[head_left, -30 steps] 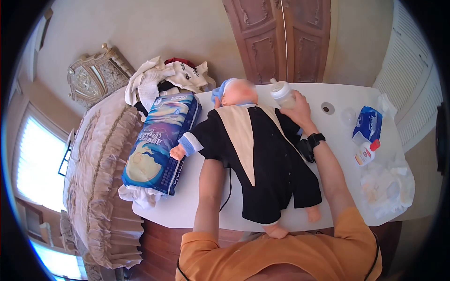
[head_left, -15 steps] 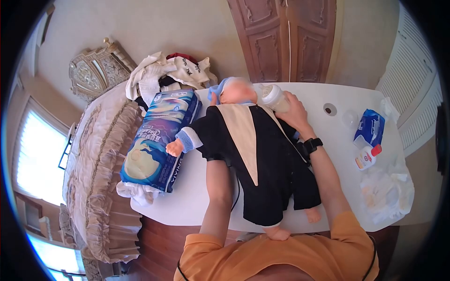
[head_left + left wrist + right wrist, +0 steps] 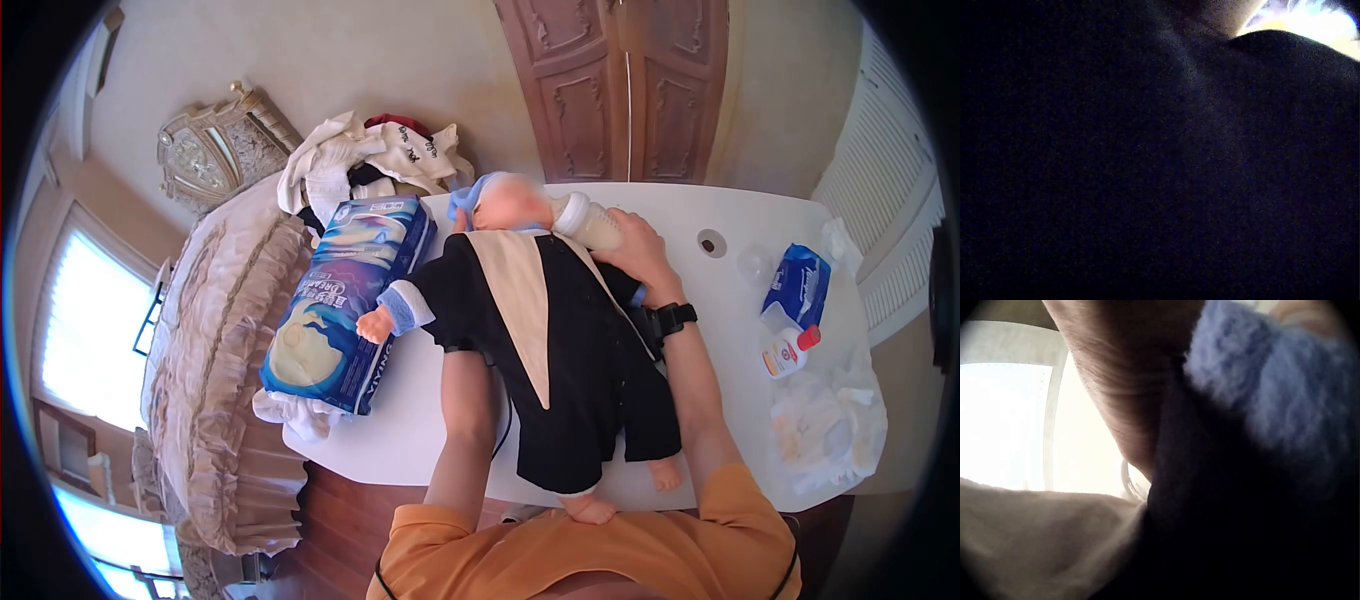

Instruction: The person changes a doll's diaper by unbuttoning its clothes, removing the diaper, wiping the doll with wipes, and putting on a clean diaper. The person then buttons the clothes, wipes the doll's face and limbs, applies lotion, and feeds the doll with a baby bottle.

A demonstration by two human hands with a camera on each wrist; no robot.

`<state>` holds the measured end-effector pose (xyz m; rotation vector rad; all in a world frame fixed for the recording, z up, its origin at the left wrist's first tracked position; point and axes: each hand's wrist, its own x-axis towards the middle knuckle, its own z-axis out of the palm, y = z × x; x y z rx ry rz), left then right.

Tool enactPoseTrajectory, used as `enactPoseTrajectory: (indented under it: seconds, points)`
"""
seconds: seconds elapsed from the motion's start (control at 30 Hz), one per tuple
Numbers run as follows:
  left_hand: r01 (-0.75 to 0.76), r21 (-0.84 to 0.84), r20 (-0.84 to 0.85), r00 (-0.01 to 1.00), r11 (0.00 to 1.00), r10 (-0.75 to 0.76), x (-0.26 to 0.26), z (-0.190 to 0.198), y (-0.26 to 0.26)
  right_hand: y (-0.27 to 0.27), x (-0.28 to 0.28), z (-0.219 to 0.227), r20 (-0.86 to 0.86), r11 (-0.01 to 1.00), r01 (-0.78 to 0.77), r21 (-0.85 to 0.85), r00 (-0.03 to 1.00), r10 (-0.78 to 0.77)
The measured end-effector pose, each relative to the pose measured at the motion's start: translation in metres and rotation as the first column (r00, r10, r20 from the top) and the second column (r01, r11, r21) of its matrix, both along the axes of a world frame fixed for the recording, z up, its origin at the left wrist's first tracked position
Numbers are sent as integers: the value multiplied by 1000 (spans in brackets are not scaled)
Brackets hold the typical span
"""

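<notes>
A baby doll point(image 3: 515, 290) in a black outfit with a cream front panel and a blue hat lies on its back on the white table. My right hand point(image 3: 642, 252) grips a baby bottle point(image 3: 592, 226) of pale liquid, tilted with its top right at the doll's face. Under the doll's head goes my left hand point(image 3: 461, 222), mostly hidden, with only a bit showing beside the hat. Dark cloth fills most of the left wrist view. In the right wrist view, a fuzzy blue cuff point(image 3: 1260, 381) and black cloth lie close against my hand.
A blue diaper pack point(image 3: 345, 300) lies left of the doll, near piled clothes point(image 3: 400, 155). At the table's right are a blue wipes pack point(image 3: 798, 283), a white bottle with a red cap point(image 3: 788, 352) and a clear plastic bag point(image 3: 830, 430). A round hole point(image 3: 711, 243) pierces the tabletop.
My right hand has brought the baby bottle leftward and tipped it from near upright until its top meets the doll's face. The left hand stays at the doll's head.
</notes>
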<state>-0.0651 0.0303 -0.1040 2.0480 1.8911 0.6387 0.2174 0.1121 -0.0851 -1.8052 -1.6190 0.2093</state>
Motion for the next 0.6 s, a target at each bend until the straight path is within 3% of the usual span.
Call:
enactPoseTrajectory:
  seconds: [0.03,0.07,0.13,0.17,0.23,0.33,0.4,0.6]
  points:
    - [95,65,-285,956,993,-72,-2,-3,1,0,2,0,-1,1000,-5,0,1000,5]
    - [90,66,-287,956,994,-67,1,3,-1,-1,4,4,-43,998,-47,-42,998,45]
    - [34,-51,22,999,998,-33,8,21,-7,0,10,1,-87,992,-96,-81,992,89]
    - [28,-51,21,999,998,-27,8,21,-5,4,15,-6,-160,987,-151,-44,977,143]
    - [136,-1,-246,960,991,-132,5,18,-5,10,21,-19,-232,977,-212,-12,951,204]
    - [308,8,-611,755,951,-239,0,13,-7,16,25,-32,-320,964,-254,74,910,264]
    - [297,14,-617,754,955,-226,-9,9,-8,17,24,-36,-537,952,-259,162,786,305]
    - [295,71,-648,740,953,-181,-8,6,-10,8,20,-19,-640,935,-285,209,683,351]
